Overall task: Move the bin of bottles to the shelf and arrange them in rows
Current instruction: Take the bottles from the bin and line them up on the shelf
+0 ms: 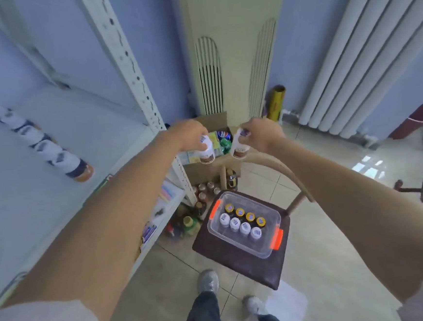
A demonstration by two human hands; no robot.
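Centre of frame: left hand (189, 134) grips white-capped brown bottle (206, 152) from above; right hand (260, 133) grips second white-capped brown bottle (239, 146) likewise, both held in air above cardboard box of drinks (217, 124). Lower centre: clear plastic bin with orange latches (246, 226) on dark brown chair seat (238, 262), holding four yellow-capped and four white-capped bottles in two rows. Left of frame: row of blurred white-capped bottles (42, 145) on white metal shelf (82, 135).

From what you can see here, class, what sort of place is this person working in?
Probably a small stockroom or shop back room: a white metal shelf bearing a row of bottles, drinks bottles crowding the floor, and a cardboard box of cans.
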